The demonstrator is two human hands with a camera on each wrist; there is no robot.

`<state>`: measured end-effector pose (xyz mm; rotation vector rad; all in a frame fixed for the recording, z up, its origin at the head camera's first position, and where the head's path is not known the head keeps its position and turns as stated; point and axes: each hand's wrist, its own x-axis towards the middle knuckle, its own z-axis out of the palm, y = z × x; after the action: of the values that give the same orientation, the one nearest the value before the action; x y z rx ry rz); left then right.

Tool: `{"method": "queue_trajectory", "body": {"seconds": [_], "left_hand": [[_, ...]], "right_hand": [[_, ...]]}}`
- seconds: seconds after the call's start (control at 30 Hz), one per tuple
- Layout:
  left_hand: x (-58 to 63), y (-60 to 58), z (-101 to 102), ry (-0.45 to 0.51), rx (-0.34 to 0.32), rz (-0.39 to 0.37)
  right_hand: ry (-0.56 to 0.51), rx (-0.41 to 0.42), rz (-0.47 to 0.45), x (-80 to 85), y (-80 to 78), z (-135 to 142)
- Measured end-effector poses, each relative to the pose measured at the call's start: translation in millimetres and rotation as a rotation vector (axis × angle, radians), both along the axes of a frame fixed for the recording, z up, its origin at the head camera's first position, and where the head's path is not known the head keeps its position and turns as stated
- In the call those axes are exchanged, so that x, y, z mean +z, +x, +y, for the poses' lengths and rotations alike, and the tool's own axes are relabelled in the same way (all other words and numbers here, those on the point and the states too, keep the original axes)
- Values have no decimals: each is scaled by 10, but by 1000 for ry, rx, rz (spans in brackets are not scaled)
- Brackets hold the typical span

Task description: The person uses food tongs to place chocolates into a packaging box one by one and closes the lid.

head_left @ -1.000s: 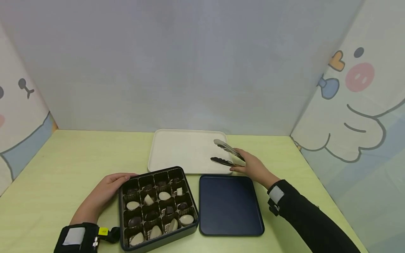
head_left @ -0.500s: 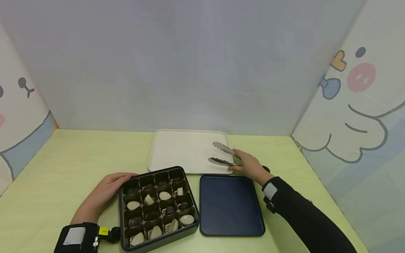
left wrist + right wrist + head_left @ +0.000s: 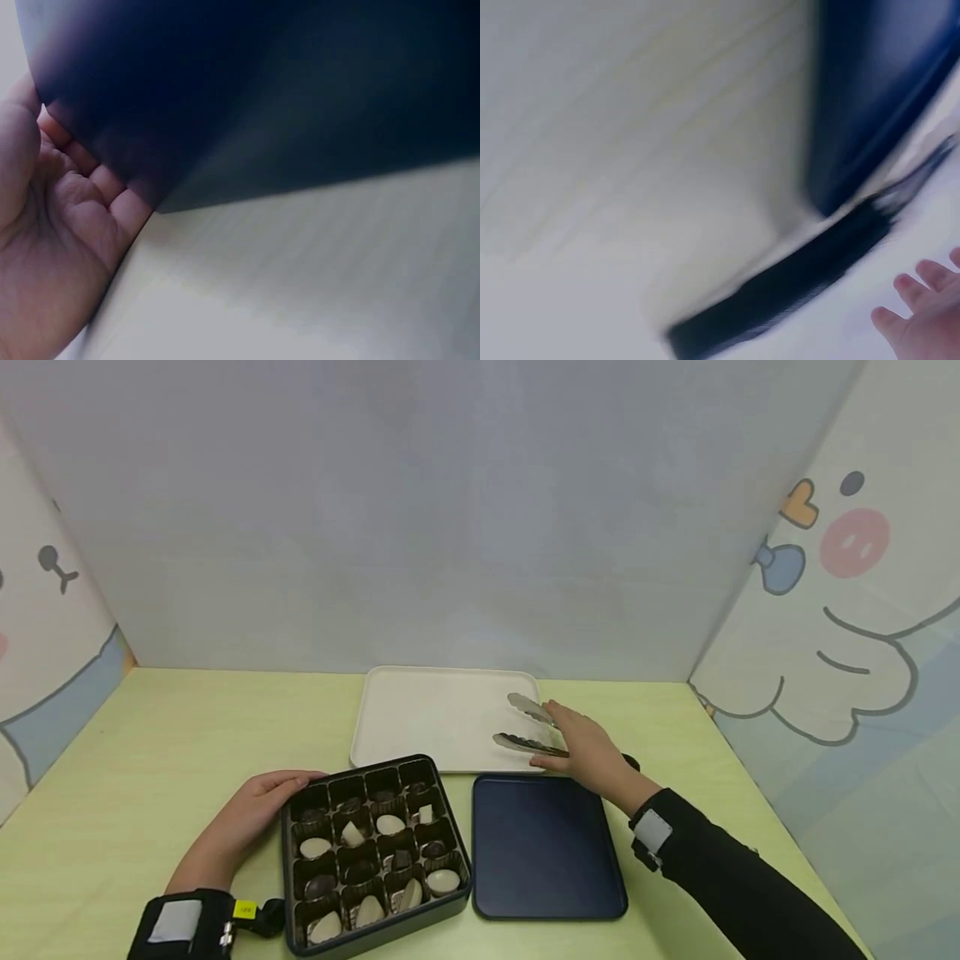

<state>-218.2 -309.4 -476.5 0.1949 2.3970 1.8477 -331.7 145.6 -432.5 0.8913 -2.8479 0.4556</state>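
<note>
My left hand (image 3: 243, 822) holds the far left corner of a dark chocolate box (image 3: 420, 918), thumb at the rim. In the left wrist view its fingers (image 3: 105, 180) lie against the box's side. Chocolates (image 3: 390, 824), white and dark, fill the compartments. Metal tongs (image 3: 531, 746) with black handles lie across the white tray's right edge, their arms spread. Just above them is my right hand (image 3: 592, 756), its fingers extended. The right wrist view shows those fingers apart from the tongs' dark handle (image 3: 787, 281).
Behind the box, the white tray (image 3: 442, 718) sits near the grey back wall. A navy tray (image 3: 547, 852) lies right of the box, in front of the white one. Printed cloth panels (image 3: 840, 635) border the pale table (image 3: 202, 718) on both sides.
My right hand first lowered the tongs slightly, then let go of them and spread its fingers. The left hand and the chocolate box have stayed in place.
</note>
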Motion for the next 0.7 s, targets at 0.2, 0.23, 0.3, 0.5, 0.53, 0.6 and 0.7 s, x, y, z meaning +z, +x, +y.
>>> {"method": "queue_trajectory", "body": {"seconds": [0.2,0.23,0.3,0.5,0.53,0.6,0.7], "left_hand": [[0,5,-12,2,1,-2],[2,4,-13,1,2,-2],[6,3,-14,-5,3,-1],[6,3,-18,-14,6,-7],[7,4,-17,-14,3,-6],[10,5,-14,-16,0,0],[12,1,-10,-28,2,19]], "right_hand": [[155,178,3,114,434,-127],[192,201,-18,118,505,-133],[259,239,-82,120,633,-141],[359,336,-305,84,902,-153],[371,342,-332,72,931,-153],[404,340,-368,43,972,-152],[456,318,-407,15,1007,-145]]}}
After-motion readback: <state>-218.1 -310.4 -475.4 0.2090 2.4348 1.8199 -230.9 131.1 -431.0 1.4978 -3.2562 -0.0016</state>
